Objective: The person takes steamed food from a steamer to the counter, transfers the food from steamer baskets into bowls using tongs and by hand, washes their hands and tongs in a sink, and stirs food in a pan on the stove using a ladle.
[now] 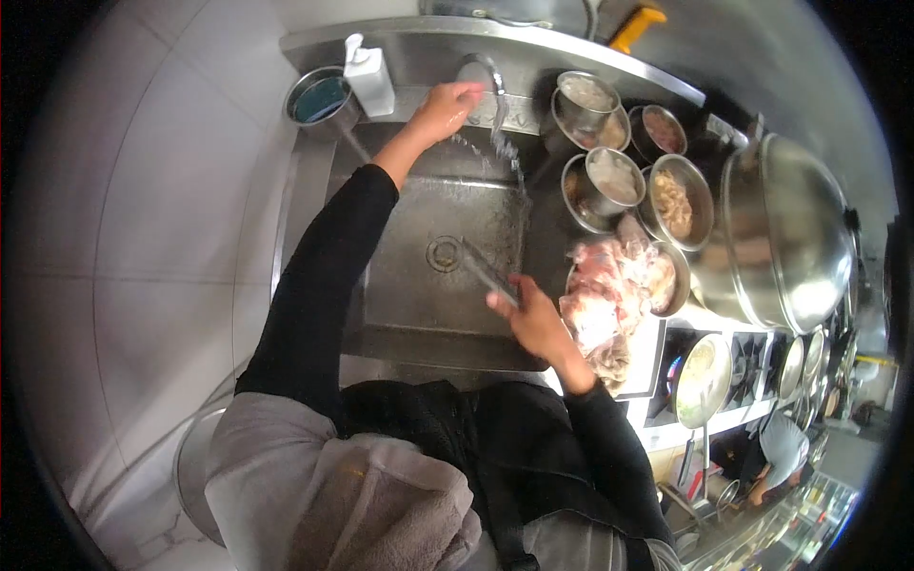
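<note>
My left hand point(446, 112) reaches to the far side of the sink, fingers stretched out beside the faucet point(497, 84). I cannot tell if it touches the faucet. Water point(505, 147) runs from the spout and splashes into the metal sink point(400, 243). My right hand point(535, 324) is closed around a knife point(487, 268), its grey blade slanting up and left over the basin near the drain point(444, 254). Just right of that hand lies a heap of raw meat point(609, 281), pale pink and partly glaring in the light.
Several metal bowls of food point(678, 205) crowd the right counter, before a large domed steel pot point(795, 233). A pan point(703, 381) sits on the stove. At back left stand a white pump bottle point(369, 78) and a metal pot point(319, 100). Another person point(783, 447) is far right.
</note>
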Demonstrator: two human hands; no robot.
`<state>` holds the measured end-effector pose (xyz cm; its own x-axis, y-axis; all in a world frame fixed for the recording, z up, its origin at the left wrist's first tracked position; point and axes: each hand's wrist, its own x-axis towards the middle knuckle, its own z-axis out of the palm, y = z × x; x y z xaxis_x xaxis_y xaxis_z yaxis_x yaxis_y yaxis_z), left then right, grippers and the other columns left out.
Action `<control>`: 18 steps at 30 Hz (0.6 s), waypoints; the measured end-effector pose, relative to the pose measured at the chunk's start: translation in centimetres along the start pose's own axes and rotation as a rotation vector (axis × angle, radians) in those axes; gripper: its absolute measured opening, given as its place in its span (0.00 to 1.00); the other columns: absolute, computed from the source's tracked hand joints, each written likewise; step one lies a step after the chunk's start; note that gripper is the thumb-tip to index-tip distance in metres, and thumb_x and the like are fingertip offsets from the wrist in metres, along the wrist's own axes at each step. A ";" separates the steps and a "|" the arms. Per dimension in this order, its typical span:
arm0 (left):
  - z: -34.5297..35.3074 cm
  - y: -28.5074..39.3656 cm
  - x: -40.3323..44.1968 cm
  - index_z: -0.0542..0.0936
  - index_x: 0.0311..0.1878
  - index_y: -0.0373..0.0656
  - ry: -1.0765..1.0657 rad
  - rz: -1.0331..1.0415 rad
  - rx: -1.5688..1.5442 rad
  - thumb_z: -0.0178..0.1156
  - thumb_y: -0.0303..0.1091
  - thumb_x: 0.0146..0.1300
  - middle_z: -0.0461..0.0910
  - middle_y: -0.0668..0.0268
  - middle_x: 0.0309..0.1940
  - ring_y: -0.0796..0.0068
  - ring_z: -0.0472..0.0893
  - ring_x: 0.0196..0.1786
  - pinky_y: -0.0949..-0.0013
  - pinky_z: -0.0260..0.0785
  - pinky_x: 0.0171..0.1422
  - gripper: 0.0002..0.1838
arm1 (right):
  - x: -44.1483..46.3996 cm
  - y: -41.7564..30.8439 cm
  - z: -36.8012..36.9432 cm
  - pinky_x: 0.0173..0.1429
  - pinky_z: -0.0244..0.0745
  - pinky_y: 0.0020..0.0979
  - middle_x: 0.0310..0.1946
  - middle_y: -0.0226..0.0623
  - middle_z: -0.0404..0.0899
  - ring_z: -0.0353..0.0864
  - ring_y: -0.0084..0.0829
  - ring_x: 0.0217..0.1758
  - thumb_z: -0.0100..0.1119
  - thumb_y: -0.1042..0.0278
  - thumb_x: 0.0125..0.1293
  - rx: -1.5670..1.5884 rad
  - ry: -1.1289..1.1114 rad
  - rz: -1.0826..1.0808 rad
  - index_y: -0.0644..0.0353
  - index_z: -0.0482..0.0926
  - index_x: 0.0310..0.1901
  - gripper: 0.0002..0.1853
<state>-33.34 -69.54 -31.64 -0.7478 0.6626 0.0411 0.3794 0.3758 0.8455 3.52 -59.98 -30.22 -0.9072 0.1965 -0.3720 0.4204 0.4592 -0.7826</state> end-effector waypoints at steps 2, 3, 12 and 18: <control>2.3 -2.6 -0.6 0.71 0.70 0.41 0.032 0.169 0.405 0.59 0.41 0.67 0.70 0.59 0.72 0.59 0.79 0.64 0.58 0.69 0.69 0.29 | -3.3 0.4 -1.4 0.56 0.77 0.43 0.44 0.66 0.82 0.84 0.56 0.52 0.64 0.39 0.66 -0.058 0.043 -0.005 0.74 0.71 0.62 0.41; 3.1 -3.7 -1.4 0.72 0.69 0.42 0.042 0.319 0.564 0.60 0.40 0.66 0.69 0.60 0.72 0.55 0.80 0.61 0.56 0.69 0.68 0.29 | -4.8 0.4 -2.4 0.55 0.77 0.41 0.43 0.63 0.83 0.85 0.53 0.50 0.66 0.41 0.65 -0.063 -0.006 0.049 0.73 0.72 0.61 0.39; 3.1 -4.2 -5.4 0.75 0.66 0.47 -0.065 0.302 0.760 0.66 0.41 0.62 0.74 0.56 0.66 0.52 0.76 0.64 0.56 0.69 0.67 0.29 | -17.0 3.2 -6.1 0.42 0.74 0.34 0.32 0.39 0.80 0.78 0.30 0.34 0.73 0.58 0.63 0.310 0.416 -0.031 0.64 0.77 0.48 0.21; 5.6 -19.9 -12.1 0.74 0.35 0.46 0.254 -0.559 -0.382 0.61 0.45 0.70 0.66 0.75 0.26 0.82 0.66 0.31 0.74 0.58 0.32 0.14 | -25.6 13.8 -4.4 0.32 0.67 0.37 0.26 0.43 0.72 0.67 0.38 0.26 0.67 0.62 0.68 0.226 1.217 0.170 0.64 0.74 0.38 0.15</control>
<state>-28.76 -81.42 -51.97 -0.8954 0.2488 -0.3692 -0.2796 0.3310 0.9012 32.50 -54.91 -29.32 -0.2172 0.9672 0.1316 0.4182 0.2140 -0.8828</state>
